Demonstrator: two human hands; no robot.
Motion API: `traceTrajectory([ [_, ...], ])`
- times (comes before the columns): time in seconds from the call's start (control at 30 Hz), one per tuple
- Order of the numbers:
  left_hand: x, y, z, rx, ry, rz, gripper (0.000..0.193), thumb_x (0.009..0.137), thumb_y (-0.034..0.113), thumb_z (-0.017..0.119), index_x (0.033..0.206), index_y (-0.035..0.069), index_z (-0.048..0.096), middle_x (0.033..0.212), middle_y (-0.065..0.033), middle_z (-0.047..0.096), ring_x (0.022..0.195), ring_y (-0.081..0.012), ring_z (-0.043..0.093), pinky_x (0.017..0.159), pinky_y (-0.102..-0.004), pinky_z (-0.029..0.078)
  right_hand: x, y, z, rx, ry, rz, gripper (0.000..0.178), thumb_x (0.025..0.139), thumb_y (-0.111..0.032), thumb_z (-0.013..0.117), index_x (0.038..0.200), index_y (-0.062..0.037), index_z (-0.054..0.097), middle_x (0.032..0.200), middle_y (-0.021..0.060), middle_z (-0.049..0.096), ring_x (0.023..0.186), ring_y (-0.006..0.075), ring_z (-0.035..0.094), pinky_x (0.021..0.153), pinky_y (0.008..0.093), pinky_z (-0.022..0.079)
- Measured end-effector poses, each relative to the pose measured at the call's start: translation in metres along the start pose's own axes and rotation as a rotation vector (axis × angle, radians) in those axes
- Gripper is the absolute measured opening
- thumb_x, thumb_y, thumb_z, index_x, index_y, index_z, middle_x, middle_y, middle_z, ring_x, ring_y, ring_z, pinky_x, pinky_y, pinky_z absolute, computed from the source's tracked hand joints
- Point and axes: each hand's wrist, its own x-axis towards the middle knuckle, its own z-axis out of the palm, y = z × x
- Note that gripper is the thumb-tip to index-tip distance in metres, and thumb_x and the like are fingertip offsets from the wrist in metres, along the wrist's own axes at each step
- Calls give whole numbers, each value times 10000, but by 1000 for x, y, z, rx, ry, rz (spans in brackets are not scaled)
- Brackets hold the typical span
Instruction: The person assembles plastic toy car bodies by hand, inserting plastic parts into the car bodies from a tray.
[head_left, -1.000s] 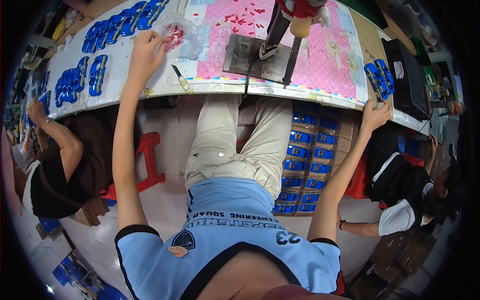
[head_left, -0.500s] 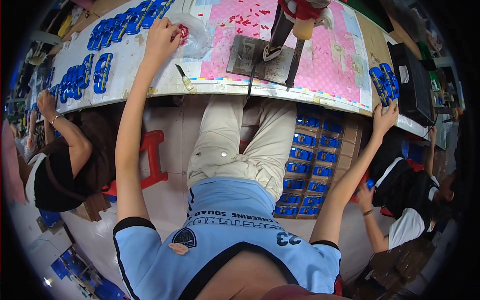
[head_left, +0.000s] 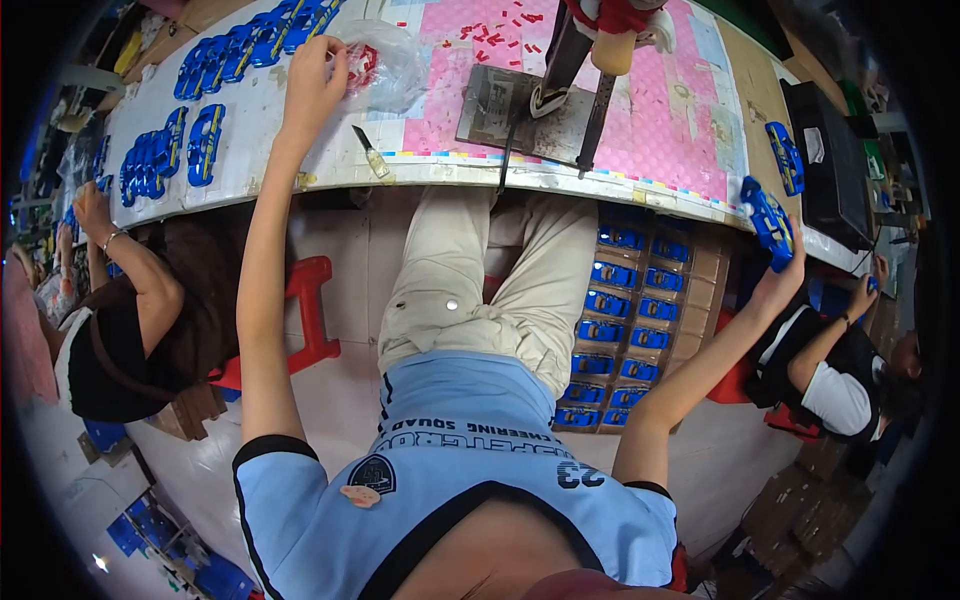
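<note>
My right hand (head_left: 781,277) grips a blue toy car body (head_left: 767,222) with yellow markings, tilted, at the right front edge of the table. Another blue toy car body (head_left: 786,158) lies just beyond it. At the far left my left hand (head_left: 316,88) is at the rim of a clear plastic bag (head_left: 395,75) holding small red pieces (head_left: 362,66). Its fingers are curled together, and whatever is between them is too small to make out. Rows of blue car bodies (head_left: 238,55) lie left of that hand, with another group (head_left: 150,165) nearer the edge.
A press-like tool with a metal base (head_left: 490,105) stands mid-table. Loose red pieces (head_left: 492,38) lie behind it. A small bottle with a dark brush-like top (head_left: 374,160) lies near the front edge. A black bin (head_left: 830,165) stands right. Below are boxed cars (head_left: 612,302). People sit on both sides.
My right hand has lifted one blue car body off the pair at the right and drawn it toward me. My left hand has shifted slightly left from the red pieces. The right-hand co-worker's arm moved up.
</note>
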Motion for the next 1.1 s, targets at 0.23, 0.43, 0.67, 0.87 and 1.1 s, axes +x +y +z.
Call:
traceTrajectory([
  [0.23,-7,13,1,-661,85,-451,105,849,85,522,884,-13,537,834,-52,576,777,-88,544,669,-195,420,-80,-48,6,609,-173,264,797,840,-476,415,1258,168,200,1346,318,168,1253,454,169,1047,503,102],
  [0.43,-6,105,-31,-842,82,-336,113,818,-11,534,929,-33,542,871,-54,566,814,-87,524,735,-193,410,-139,-63,6,535,-628,176,737,807,-579,424,1214,32,358,1124,256,389,1067,332,407,944,518,275],
  [0.67,-25,225,-61,-1116,-330,86,240,599,-100,640,811,11,622,806,-83,588,709,-188,568,617,-253,446,-211,-88,86,314,-655,226,866,543,-815,448,756,21,534,702,152,560,616,210,548,573,285,457],
  [0.87,-45,260,-54,-1344,-451,131,238,604,-69,654,818,33,632,805,-90,594,729,-188,583,611,-266,472,-210,-93,98,260,-913,3,776,530,-716,608,761,22,538,782,122,552,646,191,524,567,263,407],
  [1.1,-44,257,-54,-1335,-385,183,191,610,-49,670,784,25,647,781,-94,611,685,-189,599,576,-259,482,-208,-95,101,130,-914,-148,697,508,-637,676,765,-4,540,774,112,543,644,226,527,576,280,410],
])
